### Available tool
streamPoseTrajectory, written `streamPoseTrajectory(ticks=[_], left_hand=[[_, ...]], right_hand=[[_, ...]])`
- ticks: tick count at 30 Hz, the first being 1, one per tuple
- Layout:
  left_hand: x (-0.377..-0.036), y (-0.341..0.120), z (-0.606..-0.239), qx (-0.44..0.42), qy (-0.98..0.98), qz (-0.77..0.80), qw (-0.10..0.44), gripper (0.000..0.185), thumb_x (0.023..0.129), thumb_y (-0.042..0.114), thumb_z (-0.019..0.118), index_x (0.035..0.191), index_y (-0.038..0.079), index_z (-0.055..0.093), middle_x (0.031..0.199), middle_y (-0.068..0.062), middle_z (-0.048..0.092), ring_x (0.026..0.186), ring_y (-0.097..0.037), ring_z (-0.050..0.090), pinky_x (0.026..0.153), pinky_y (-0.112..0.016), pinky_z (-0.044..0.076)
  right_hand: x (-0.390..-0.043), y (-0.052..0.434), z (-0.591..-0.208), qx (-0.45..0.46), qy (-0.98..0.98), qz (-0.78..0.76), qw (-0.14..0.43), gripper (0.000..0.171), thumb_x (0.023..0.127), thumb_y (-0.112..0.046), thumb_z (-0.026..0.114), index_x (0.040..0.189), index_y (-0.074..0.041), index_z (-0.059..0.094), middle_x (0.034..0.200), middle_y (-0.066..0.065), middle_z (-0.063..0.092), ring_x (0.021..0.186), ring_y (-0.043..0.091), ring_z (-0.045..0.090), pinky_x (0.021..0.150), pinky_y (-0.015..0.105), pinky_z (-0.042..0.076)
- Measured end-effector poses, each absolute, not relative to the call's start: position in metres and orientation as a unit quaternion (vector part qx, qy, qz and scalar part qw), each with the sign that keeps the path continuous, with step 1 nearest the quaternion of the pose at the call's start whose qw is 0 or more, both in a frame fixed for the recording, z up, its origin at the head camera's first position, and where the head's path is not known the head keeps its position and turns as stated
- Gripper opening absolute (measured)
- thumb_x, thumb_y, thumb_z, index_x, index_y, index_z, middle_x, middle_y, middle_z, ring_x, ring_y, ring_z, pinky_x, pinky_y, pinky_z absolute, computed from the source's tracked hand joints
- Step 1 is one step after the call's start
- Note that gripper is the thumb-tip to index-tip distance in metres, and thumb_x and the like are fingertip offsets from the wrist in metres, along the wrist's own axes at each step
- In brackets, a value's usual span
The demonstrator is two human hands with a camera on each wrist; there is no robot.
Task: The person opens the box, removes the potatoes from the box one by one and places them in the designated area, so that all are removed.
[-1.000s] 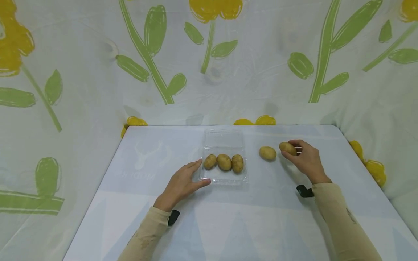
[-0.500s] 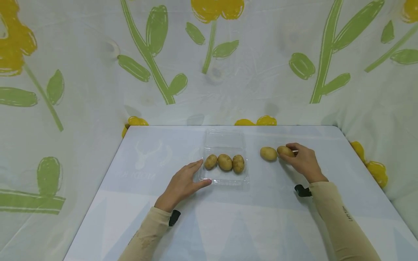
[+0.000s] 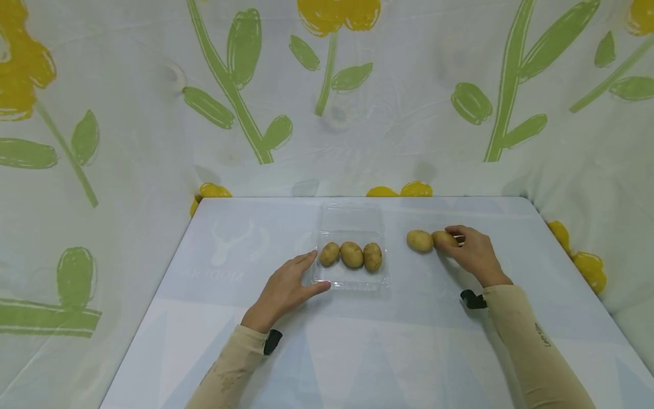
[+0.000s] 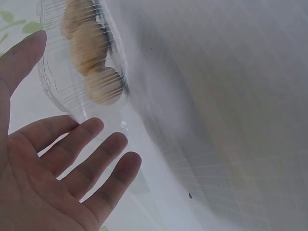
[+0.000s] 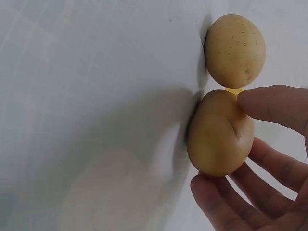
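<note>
One busy grip: the right hand (image 3: pixel 475 255) is coming in from 4 o'clock, pinching a potato (image 5: pixel 219 137) between thumb and fingertips, opened only as wide as the spud itself.
Neighbour: a loose potato (image 3: pixel 419 241) is lying at 9 o'clock of the gripped one, right beside it; can't tell if they're touching.
Just changed: the gripped one is sitting lower and closer in than a second ago, when a clear gap was showing; looks like it's resting on the table (image 3: pixel 388 352).
Meaning: I'm reading that as setting down and lining up rather than carrying, so those two are ending up as a pair.
Left side: the left hand (image 3: pixel 283 289) is hanging around 8 o'clock of the clear box (image 3: pixel 357 286), fingers spreading wide, gripping nothing.
Inside: three potatoes (image 3: pixel 351 255) are sitting in a row, the lid (image 3: pixel 351 218) lying back at 12. The pair is sitting near its 3 o'clock.
</note>
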State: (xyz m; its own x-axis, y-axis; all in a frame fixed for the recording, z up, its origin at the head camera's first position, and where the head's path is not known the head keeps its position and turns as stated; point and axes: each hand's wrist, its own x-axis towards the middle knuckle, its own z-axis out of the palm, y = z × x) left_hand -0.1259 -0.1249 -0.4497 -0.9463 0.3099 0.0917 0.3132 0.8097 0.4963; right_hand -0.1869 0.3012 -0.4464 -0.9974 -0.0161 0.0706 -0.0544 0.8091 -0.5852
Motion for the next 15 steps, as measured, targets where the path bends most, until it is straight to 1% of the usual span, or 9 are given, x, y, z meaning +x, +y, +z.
streamPoseTrajectory(ticks=[9,15], left_hand=[[-0.1249,-0.1245,-0.4507,-0.169,-0.947,-0.272,0.014,0.087,0.076,0.065,0.061,0.143,0.013,0.039,0.143,-0.002,0.042,0.130,-0.022,0.039,0.104,-0.040,0.035],[-0.1259,-0.1237,-0.4513,-0.169,-0.949,-0.268,0.011,0.088,0.077,0.066,0.059,0.144,0.013,0.036,0.148,0.000,0.035,0.134,-0.020,0.034,0.106,-0.041,0.033]], right_hand=[[-0.1859,0.3021,-0.4429,0.018,-0.951,0.308,0.033,0.056,0.087,-0.043,0.063,0.125,-0.002,0.054,0.121,0.020,0.057,0.104,0.037,0.055,0.078,0.049,0.049],[-0.1835,0.3031,-0.4387,0.027,-0.948,0.311,0.062,0.052,0.090,-0.037,0.061,0.126,-0.001,0.054,0.123,0.021,0.056,0.103,0.040,0.056,0.079,0.052,0.049]])
